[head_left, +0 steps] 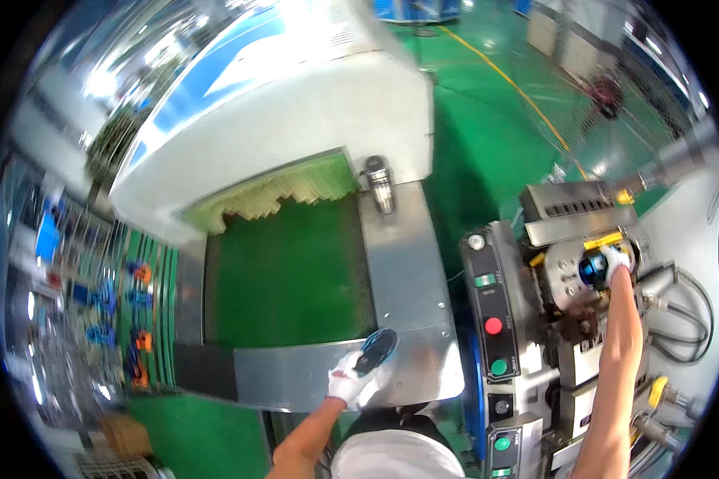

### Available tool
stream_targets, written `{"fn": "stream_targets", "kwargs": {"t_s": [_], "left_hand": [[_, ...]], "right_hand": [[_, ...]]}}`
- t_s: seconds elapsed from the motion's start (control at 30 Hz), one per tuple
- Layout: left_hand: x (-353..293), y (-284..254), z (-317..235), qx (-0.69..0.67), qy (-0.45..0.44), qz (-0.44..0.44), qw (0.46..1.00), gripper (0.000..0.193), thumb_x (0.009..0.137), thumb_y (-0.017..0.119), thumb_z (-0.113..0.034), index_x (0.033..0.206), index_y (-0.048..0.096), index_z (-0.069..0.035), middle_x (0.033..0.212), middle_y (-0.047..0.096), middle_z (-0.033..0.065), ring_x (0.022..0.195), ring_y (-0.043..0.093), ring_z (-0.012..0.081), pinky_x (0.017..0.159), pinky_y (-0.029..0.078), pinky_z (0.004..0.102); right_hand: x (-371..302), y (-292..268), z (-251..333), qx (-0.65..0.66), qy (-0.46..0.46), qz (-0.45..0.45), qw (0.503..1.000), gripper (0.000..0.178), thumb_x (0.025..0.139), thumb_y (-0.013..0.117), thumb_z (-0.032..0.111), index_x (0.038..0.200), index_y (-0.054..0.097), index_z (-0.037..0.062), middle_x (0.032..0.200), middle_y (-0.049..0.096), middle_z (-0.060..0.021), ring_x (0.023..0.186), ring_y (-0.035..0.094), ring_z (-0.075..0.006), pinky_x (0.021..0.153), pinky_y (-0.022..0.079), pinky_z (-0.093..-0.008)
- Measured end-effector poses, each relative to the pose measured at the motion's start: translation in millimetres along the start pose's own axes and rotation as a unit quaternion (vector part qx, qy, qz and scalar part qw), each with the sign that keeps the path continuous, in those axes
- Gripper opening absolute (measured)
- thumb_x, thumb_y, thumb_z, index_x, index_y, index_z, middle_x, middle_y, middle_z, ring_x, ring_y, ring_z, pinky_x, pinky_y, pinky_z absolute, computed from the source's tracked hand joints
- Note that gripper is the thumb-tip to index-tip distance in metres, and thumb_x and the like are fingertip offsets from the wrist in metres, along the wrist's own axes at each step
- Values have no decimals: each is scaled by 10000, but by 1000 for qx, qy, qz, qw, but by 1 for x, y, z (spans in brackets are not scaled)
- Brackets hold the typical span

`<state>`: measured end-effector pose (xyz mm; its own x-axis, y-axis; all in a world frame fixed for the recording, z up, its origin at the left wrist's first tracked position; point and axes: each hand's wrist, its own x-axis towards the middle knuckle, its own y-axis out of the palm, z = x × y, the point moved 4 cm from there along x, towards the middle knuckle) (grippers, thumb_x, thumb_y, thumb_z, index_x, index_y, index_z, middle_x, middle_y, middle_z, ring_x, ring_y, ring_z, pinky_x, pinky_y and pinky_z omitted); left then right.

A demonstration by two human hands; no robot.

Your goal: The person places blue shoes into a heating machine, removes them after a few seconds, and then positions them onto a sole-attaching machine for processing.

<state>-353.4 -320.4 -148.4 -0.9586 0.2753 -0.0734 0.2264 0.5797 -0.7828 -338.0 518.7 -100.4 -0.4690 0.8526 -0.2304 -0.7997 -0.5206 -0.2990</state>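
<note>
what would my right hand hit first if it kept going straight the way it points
Probably the yellow strip just beyond the right hand, though depth is unclear and it might pass above it.

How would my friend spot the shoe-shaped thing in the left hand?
Find the big white machine with the green belt. Over its near metal ledge, look for the white-gloved left hand gripping the shoe-shaped thing. Unlike the shiny silver cylinder farther back, it's dark with a blue edge.
</note>
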Motion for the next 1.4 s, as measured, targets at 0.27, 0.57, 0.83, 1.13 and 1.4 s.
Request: {"fn": "stream_targets", "kwargs": {"t_s": [0.27, 0.57, 0.83, 1.13, 1.4], "left_hand": [[-31, 4, 49, -34, 14, -24, 999, 506, 840, 775, -377, 1182, 645, -29, 1153, 675, 203, 1089, 647, 398, 946, 531, 472], [-4, -3, 54, -119, 81, 164, 976, 761, 824, 762, -480, 1389, 518, -34, 1352, 576, 247, 1259, 565, 423, 1064, 474, 487], [120, -78, 124, -225, 120, 156, 954, 698, 952, 662, -367, 1516, 432, -27, 1536, 464, 269, 1442, 440, 416, 1208, 353, 473], [428, -237, 286, -28, 123, -24, 992, 363, 937, 623, -211, 1254, 637, -33, 1317, 605, 213, 1275, 557, 383, 1122, 448, 479], [585, -330, 586, 171, -173, -189, 951, 583, 1018, 439, -513, 1374, 619, -87, 1405, 596, 232, 1238, 605, 421, 1056, 466, 520]], "right_hand": [[-455, 176, 120, -222, -333, 66, 914, 827, 987, 667, 182, 1644, 192, 19, 1692, 223, -236, 1575, 224, -345, 1284, 198, -436], [-501, 236, -53, -725, -147, 130, 660, 1057, 808, 728, 463, 1571, 275, -111, 1646, 227, -344, 1544, 157, -509, 1269, 86, -576], [-603, 348, -87, -433, -156, 191, 867, 868, 853, 804, 400, 1507, 454, -52, 1460, 540, -310, 1405, 496, -380, 1180, 362, -410], [-647, 438, -150, -516, -190, 158, 820, 593, 893, 723, 157, 1426, 544, -30, 1495, 532, -235, 1458, 432, -371, 1228, 308, -432], [-649, 467, -134, -569, -209, 171, 777, 510, 868, 675, 90, 1359, 588, -19, 1478, 539, -247, 1411, 462, -443, 1187, 346, -527]]}}
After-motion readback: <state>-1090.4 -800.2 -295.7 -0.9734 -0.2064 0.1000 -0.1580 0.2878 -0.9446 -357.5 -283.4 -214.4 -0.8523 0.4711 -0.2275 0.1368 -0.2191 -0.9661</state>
